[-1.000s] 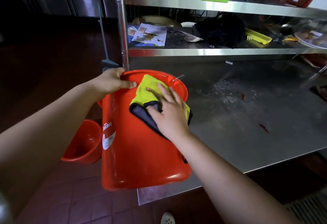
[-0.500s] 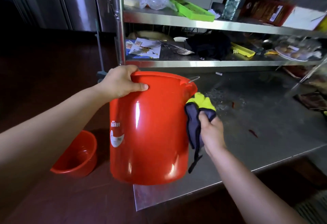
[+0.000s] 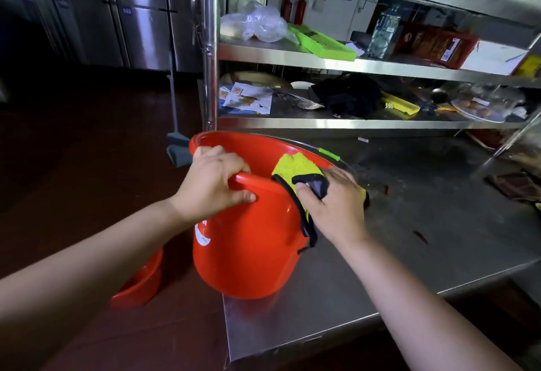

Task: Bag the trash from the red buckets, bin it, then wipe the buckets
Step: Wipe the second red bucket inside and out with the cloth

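Note:
A tall red bucket (image 3: pixel 248 247) stands on the near left corner of the steel table (image 3: pixel 409 239), tipped a little toward me. My left hand (image 3: pixel 213 183) grips its near rim, thumb outside and fingers inside. My right hand (image 3: pixel 333 203) holds a yellow cloth with a dark underside (image 3: pixel 295 168) against the bucket's right rim; part of the cloth hangs down the outer wall. A second, smaller red bucket (image 3: pixel 140 283) sits on the floor to the left, half hidden behind my left arm.
Steel shelves (image 3: pixel 366 63) rise behind the table, holding papers, a green tray, a plastic bag and bottles. A broom (image 3: pixel 175 142) leans by the shelf post. Red scraps (image 3: pixel 420 237) lie on the table's right part. Steel cabinets (image 3: pixel 140 13) stand at the back left.
My right hand has carried the cloth from the bucket's outer right side up onto its rim. My left hand has shifted along the rim, and the bucket now tips toward me.

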`<state>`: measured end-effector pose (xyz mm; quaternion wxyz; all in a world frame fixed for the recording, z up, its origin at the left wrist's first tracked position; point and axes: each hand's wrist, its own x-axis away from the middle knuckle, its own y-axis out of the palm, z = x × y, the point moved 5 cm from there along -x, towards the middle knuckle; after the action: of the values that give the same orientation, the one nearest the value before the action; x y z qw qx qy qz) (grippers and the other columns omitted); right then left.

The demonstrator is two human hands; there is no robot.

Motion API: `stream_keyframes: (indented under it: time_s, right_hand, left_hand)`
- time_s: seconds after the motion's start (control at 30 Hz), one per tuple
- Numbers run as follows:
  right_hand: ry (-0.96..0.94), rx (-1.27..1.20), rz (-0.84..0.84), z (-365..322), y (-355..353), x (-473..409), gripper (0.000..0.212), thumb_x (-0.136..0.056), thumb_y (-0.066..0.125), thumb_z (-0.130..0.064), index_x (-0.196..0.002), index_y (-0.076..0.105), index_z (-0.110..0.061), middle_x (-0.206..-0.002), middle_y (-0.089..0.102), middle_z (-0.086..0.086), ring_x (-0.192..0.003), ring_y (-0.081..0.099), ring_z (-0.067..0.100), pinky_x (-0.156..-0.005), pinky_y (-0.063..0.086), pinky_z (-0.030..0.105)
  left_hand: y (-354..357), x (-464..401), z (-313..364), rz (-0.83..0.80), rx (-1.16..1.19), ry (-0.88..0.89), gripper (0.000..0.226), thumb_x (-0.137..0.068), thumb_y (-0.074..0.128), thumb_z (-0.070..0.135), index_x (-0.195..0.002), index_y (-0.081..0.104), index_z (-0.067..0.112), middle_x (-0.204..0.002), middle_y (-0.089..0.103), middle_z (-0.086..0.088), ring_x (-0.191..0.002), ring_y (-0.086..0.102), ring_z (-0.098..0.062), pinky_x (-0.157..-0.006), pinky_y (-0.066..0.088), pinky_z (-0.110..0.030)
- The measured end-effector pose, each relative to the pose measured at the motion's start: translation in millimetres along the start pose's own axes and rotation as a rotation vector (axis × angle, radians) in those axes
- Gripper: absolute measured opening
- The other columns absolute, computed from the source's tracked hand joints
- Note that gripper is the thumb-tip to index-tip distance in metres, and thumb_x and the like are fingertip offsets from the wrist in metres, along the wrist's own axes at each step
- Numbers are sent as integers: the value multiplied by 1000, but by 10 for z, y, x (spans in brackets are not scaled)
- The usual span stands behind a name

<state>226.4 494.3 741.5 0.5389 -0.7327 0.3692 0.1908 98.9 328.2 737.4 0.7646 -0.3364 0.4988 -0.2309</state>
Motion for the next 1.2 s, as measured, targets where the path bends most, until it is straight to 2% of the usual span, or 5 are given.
stream_keyframes:
  time_s: [0.3, 0.43, 0.77, 1.07, 1.2]
  right_hand:
    - [-150, 29, -341, 353, 237, 318, 40, -76, 47, -46, -57, 53, -11, -56, 50, -1, -70, 55, 26, -94, 34, 24]
    - [-175, 84, -248, 287, 304, 325, 36, -74, 52, -42, -54, 52, -12, -54, 49, -1, -62, 51, 23, -76, 39, 30]
    - [-251, 111, -202, 48, 517, 172, 34, -72, 54, -41, -51, 47, -15, -48, 46, -4, -55, 47, 20, -66, 35, 29]
    - [-227, -14, -344, 623, 672, -283, 39, -74, 49, -39, -61, 59, -4, -65, 58, 8, -79, 41, 14, -81, 30, 20]
    - [-204, -89, -432, 751, 892, -561, 39, -76, 46, -42, -66, 62, -7, -71, 59, 6, -83, 46, 15, -89, 29, 21]
  left_hand:
    - [8, 544, -514, -165, -58, -27, 35, -58, 85, 30, -79, 63, 12, -78, 56, 6, -89, 57, -23, -106, 29, -41]
    - [7, 488, -518, -240, -135, -42, 35, -60, 86, 24, -86, 65, 12, -92, 63, -4, -106, 59, -29, -111, 22, -39]
    - [393, 478, 46, -360, -165, 77, 57, -83, 37, 63, -98, 68, 18, -86, 68, 6, -88, 61, -20, -86, 42, -39]
    - [220, 408, -637, -549, -46, -19, 78, -76, 19, 79, -112, 62, 26, -106, 55, 23, -129, 24, -2, -113, -6, -28]
    - [21, 448, -1034, -582, -95, -230, 85, -68, 9, 88, -122, 52, 38, -129, 39, 25, -138, 6, -3, -111, -3, -27]
